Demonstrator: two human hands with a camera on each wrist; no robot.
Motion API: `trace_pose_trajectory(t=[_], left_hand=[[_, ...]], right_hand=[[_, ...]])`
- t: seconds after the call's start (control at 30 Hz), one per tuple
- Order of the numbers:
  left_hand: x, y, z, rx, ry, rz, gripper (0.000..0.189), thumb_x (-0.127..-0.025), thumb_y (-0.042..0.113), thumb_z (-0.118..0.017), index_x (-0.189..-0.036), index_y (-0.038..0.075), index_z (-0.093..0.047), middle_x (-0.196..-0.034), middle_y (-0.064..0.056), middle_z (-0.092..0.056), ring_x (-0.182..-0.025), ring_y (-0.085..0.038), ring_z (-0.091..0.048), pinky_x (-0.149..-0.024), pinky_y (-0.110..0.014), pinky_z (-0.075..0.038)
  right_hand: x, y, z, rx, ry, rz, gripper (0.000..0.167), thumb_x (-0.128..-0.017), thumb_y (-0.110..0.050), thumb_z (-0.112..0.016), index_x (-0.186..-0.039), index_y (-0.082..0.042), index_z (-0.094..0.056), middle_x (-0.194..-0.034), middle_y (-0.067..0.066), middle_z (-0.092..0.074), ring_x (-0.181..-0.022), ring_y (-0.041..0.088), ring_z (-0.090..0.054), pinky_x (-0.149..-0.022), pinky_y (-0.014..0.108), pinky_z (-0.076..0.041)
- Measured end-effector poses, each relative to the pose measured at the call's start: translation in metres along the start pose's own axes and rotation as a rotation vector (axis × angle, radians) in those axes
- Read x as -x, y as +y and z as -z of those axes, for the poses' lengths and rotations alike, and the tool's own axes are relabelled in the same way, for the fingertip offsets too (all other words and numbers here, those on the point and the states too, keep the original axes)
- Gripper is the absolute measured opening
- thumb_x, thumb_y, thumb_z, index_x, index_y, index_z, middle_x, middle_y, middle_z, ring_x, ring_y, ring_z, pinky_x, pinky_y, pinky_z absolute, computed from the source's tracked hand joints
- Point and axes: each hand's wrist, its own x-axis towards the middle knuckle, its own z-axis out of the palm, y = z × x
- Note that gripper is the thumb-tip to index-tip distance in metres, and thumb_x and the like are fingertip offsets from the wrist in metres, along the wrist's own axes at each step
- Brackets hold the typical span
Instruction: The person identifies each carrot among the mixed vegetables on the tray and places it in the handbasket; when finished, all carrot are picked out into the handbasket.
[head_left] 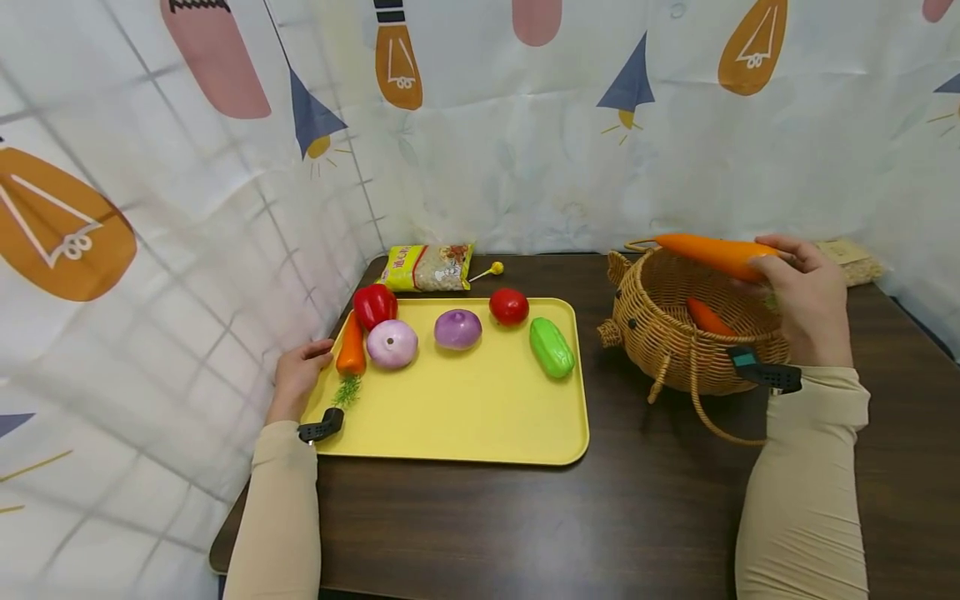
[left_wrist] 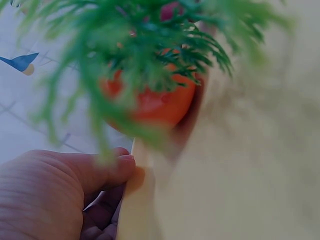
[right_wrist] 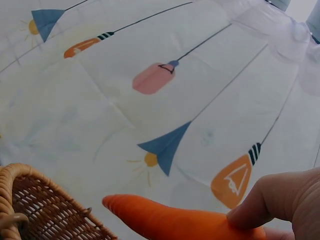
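In the head view my right hand (head_left: 810, 296) pinches a large orange carrot (head_left: 708, 250) by its thick end, its tip pointing left over the wicker basket (head_left: 652, 350). The right wrist view shows the thumb pressed on the carrot (right_wrist: 175, 216). Another carrot (head_left: 708, 318) lies inside the basket. At the left, my left hand (head_left: 296, 375) grips the rim of the yellow tray (head_left: 450, 417), thumb on top and fingers curled at the outer side. Close to that hand lies a carrot (head_left: 351, 346) with green leaves (left_wrist: 150, 45), which partly hide it in the left wrist view.
On the tray are a red pepper (head_left: 375, 307), a pale purple onion-like vegetable (head_left: 392, 344), a darker purple one (head_left: 457, 329), a tomato (head_left: 509, 307) and a green cucumber (head_left: 552, 347). Behind stand a yellow food bag (head_left: 431, 267), a lollipop (head_left: 495, 268) and another bag (head_left: 851, 260).
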Motion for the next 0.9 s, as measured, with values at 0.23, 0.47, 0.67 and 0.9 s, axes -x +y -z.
trace_pose_trajectory(t=[0.23,0.47,0.67,0.9], left_hand=[[0.000,0.001,0.000,-0.011,-0.022,-0.008,0.040,-0.100,0.013,-0.053,-0.138,0.002,-0.054,-0.141,-0.019,-0.051,-0.127,-0.028,-0.044,-0.100,-0.030,-0.039],[0.000,-0.001,0.000,-0.012,-0.028,-0.008,0.040,-0.101,0.013,-0.052,-0.139,0.002,-0.053,-0.142,-0.019,-0.050,-0.129,-0.028,-0.043,-0.098,-0.029,-0.038],[0.001,-0.001,-0.001,-0.004,-0.029,-0.014,0.040,-0.100,0.012,-0.053,-0.139,0.001,-0.054,-0.142,-0.019,-0.050,-0.127,-0.028,-0.044,-0.095,-0.026,-0.039],[0.002,0.000,0.001,-0.002,-0.017,-0.012,0.039,-0.101,0.013,-0.053,-0.138,0.002,-0.055,-0.140,-0.020,-0.052,-0.125,-0.027,-0.045,-0.088,-0.020,-0.038]], right_hand=[[0.000,-0.001,0.009,0.132,-0.010,-0.014,0.028,-0.092,-0.008,-0.065,-0.119,-0.005,-0.063,-0.114,0.003,-0.051,-0.098,0.015,-0.053,-0.066,0.021,-0.056],[-0.003,0.004,0.003,0.584,-0.086,-0.022,0.046,-0.098,-0.024,-0.055,-0.138,-0.003,-0.048,-0.113,-0.007,-0.047,-0.092,0.005,-0.054,-0.069,0.015,-0.052],[-0.008,0.012,-0.005,0.682,-0.140,-0.041,0.052,-0.098,-0.031,-0.055,-0.142,-0.004,-0.044,-0.126,0.006,-0.043,-0.082,0.000,-0.059,-0.068,0.016,-0.052],[-0.009,0.014,-0.012,0.829,-0.213,-0.016,0.057,-0.097,-0.035,-0.057,-0.141,0.001,-0.046,-0.132,0.026,-0.042,-0.071,-0.003,-0.059,-0.064,0.020,-0.053]])
